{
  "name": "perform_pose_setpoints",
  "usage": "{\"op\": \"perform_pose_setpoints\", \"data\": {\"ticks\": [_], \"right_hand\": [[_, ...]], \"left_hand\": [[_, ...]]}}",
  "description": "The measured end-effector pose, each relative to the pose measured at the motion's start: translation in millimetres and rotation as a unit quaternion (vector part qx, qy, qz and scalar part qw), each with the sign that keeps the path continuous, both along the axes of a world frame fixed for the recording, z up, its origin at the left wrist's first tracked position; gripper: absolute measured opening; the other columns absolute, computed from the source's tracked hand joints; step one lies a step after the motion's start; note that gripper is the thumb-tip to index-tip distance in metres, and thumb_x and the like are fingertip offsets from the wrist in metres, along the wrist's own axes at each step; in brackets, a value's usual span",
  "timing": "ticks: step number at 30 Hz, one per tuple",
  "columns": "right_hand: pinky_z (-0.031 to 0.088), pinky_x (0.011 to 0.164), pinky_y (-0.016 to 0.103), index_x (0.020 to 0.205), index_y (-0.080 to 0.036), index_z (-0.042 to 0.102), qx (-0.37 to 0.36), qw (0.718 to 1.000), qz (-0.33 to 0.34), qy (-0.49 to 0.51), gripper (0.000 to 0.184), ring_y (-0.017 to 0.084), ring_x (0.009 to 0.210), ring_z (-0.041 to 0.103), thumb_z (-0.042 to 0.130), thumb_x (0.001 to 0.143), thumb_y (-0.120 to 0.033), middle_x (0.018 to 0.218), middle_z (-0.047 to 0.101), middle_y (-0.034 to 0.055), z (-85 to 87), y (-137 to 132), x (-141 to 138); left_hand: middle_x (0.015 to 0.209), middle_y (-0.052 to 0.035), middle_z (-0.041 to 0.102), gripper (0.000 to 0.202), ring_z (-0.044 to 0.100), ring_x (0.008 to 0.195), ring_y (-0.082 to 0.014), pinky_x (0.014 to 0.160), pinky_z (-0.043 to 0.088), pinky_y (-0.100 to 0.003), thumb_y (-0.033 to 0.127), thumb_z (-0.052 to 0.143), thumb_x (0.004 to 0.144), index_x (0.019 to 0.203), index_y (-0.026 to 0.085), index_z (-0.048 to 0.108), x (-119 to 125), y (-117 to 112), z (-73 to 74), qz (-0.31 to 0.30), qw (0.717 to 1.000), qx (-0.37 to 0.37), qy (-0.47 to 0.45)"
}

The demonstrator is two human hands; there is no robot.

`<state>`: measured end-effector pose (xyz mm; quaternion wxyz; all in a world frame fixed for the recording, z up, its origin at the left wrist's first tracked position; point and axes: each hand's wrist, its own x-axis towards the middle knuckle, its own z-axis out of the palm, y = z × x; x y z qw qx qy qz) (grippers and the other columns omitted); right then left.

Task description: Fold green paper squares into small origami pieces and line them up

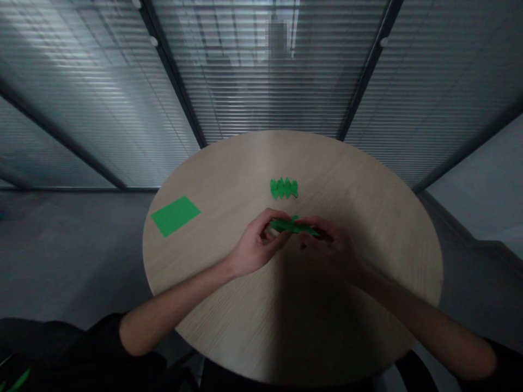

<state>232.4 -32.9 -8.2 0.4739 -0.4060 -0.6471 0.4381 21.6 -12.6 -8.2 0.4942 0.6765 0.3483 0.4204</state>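
Note:
Between my two hands is a piece of folded green paper [295, 225], held above the middle of the round table. My left hand [261, 239] pinches its left end between thumb and fingers. At the right end, my right hand [330, 245] grips it the same way, with part of the hand in shadow. A narrow bit of the paper stands up at its centre. Just beyond my hands lies a row of several small pointed green folded-paper pieces [284, 188], side by side.
A flat green sheet of paper [175, 216] lies near the left edge of the round wooden table [229, 179]. Glass panels with blinds [269, 109] stand behind the table. My shadow falls across the table's near part.

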Motion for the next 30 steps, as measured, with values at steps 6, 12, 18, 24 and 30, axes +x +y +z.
{"op": "perform_pose_setpoints", "data": {"ticks": [6, 12, 18, 24, 30], "right_hand": [[0.060, 0.069, 0.029, 0.111, -0.022, 0.072, 0.092, 0.993, -0.012, -0.067, 0.020, 0.015, 0.072, 0.072, 0.073, 0.093, -0.031, 0.089, 0.076, 0.0027, -3.0, -0.2, -1.0], [0.060, 0.069, 0.027, 0.109, -0.023, 0.072, 0.106, 0.993, -0.017, -0.055, 0.018, 0.014, 0.070, 0.072, 0.070, 0.091, -0.022, 0.088, 0.077, 0.0012, -4.8, 0.1, -1.7], [0.062, 0.063, 0.026, 0.108, -0.023, 0.076, 0.005, 1.000, -0.014, 0.014, 0.022, 0.013, 0.066, 0.074, 0.078, 0.087, -0.029, 0.090, 0.080, 0.0025, -4.0, 1.4, -2.0], [0.063, 0.061, 0.025, 0.106, -0.024, 0.080, -0.053, 0.997, 0.001, 0.063, 0.026, 0.013, 0.064, 0.074, 0.084, 0.082, -0.034, 0.087, 0.081, 0.0019, -1.9, 2.0, -1.5], [0.063, 0.061, 0.026, 0.106, -0.025, 0.080, -0.054, 0.996, -0.005, 0.070, 0.026, 0.014, 0.065, 0.073, 0.084, 0.082, -0.032, 0.085, 0.080, 0.0013, -3.7, 2.3, -1.6]], "left_hand": [[0.088, -0.0029, 0.062, 0.025, 0.060, 0.065, -0.0107, 0.051, 0.051, -0.019, 0.030, 0.068, 0.094, 0.114, 0.017, 0.060, 0.2, 1.4, -3.3, -0.005, 1.000, 0.006, -0.023], [0.080, 0.0002, 0.061, 0.026, 0.054, 0.058, -0.0085, 0.047, 0.047, -0.018, 0.031, 0.070, 0.094, 0.114, 0.017, 0.060, 1.7, 1.3, -4.4, -0.003, 1.000, 0.009, -0.022], [0.098, -0.0029, 0.066, 0.036, 0.058, 0.064, -0.0075, 0.054, 0.050, -0.018, 0.026, 0.077, 0.088, 0.118, 0.017, 0.060, 0.6, -2.4, -0.6, 0.023, 0.996, 0.075, 0.047], [0.100, -0.0046, 0.066, 0.032, 0.062, 0.067, -0.0082, 0.056, 0.054, -0.018, 0.025, 0.072, 0.091, 0.120, 0.016, 0.060, -0.5, -2.1, -0.9, 0.035, 0.991, 0.116, 0.065], [0.118, -0.0101, 0.067, 0.037, 0.070, 0.085, -0.0143, 0.064, 0.061, -0.022, 0.026, 0.073, 0.090, 0.124, 0.017, 0.060, -2.9, -0.4, -2.7, 0.078, 0.980, 0.166, 0.075]]}}
